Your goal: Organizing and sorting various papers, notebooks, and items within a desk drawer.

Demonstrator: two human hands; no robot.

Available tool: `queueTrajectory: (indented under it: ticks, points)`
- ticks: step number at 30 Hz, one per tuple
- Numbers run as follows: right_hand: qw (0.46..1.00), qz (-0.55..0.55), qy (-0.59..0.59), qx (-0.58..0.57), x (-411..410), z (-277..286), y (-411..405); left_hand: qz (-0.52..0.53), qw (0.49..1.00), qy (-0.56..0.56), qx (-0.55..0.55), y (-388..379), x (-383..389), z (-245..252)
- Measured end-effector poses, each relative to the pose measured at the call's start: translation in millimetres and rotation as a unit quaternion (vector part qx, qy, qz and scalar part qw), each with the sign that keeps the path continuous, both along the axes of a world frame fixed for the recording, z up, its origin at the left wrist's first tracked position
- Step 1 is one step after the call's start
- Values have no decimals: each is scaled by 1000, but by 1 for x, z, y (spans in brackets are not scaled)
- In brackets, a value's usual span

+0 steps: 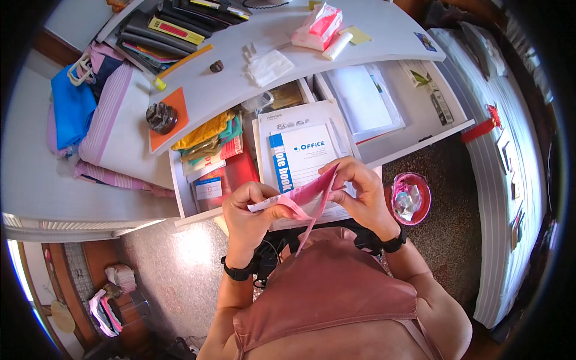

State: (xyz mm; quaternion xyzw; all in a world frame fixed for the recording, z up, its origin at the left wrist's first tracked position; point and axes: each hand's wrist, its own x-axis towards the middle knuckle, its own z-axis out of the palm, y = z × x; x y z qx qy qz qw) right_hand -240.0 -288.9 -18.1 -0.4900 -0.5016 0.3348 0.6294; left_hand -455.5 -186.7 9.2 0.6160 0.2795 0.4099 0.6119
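My left hand [247, 220] pinches the left end of some thin pink paper [312, 194] between thumb and fingers. The right end of it is in the fingertips of my right hand [362, 193]. The paper is bent into a fold, with one flap standing up and a narrow corner hanging towards my lap. Print shows on it, and a white edge sticks out by my left thumb. Beneath my hands lies a white-and-blue notebook [303, 150], on top of a large printed paper envelope or folder [330, 110]. These rest over an open desk drawer [191, 218].
Folded yellow and green bags [209, 137] and red papers [238, 173] fill the drawer's left side. A second open drawer [416, 150] holds clear-sleeved papers [360, 96]. The desk [189, 85] bears a tissue pack [318, 27] and a dark carved ornament [161, 118]. A pink-lined bin [410, 198] stands right.
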Motion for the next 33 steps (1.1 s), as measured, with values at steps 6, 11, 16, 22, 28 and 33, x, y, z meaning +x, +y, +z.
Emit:
queueTrajectory:
  ticks: [6,11,16,22,28,33]
  points:
    - [998,32,-15,59,3,7,2,-18,999,20,47,-10,1,12]
    - [997,45,24,65,4,3,-2,-45,994,27,94,-10,-1,10]
    - [989,-120,88,-1,25,-5,-13,-65,998,-4,21,-9,4,4]
    - [878,-379,294,15,107,-70,-47,-73,939,308,135,-3,0,-19]
    - [824,-463,315,-82,150,-152,-135,-78,923,333,178,-1,8,-18]
    - [560,-636,513,-136,170,-253,-169,-66,900,390,183,-4,12,-17]
